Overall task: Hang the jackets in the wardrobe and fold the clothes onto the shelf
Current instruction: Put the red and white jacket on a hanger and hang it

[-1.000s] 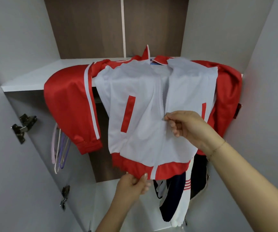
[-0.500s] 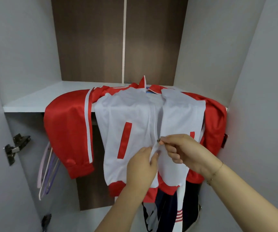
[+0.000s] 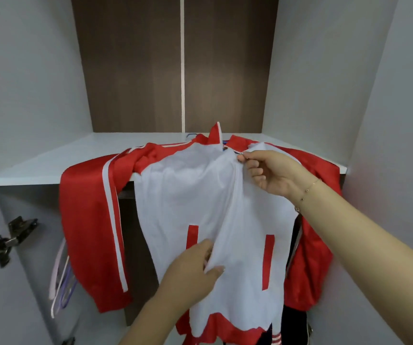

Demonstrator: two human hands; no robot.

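Jacket (image 3: 195, 195): a red and white jacket is lying at the centre of the frame, its collar and shoulders resting on the shelf and its white front hanging over the shelf's front edge; the red sleeves are dropping down at both sides.
Right hand (image 3: 272, 173): at centre right, it is pinching the zip pull at the top of the jacket's front, just below the collar, with the other fingers curled in.
Left hand (image 3: 195, 272): at lower centre, it is gripping a fold of the white front between thumb and fingers, beside the red pocket strip.
Shelf (image 3: 51, 165): a white board is crossing the middle of the frame inside the wardrobe.
Hangers (image 3: 62, 282): pale pink and purple ones are hanging at lower left, below the shelf.
Hinge (image 3: 11, 239): a metal one is sitting on the left wall.
Dark clothes (image 3: 292, 327): these are showing at lower right, under the jacket's hem.
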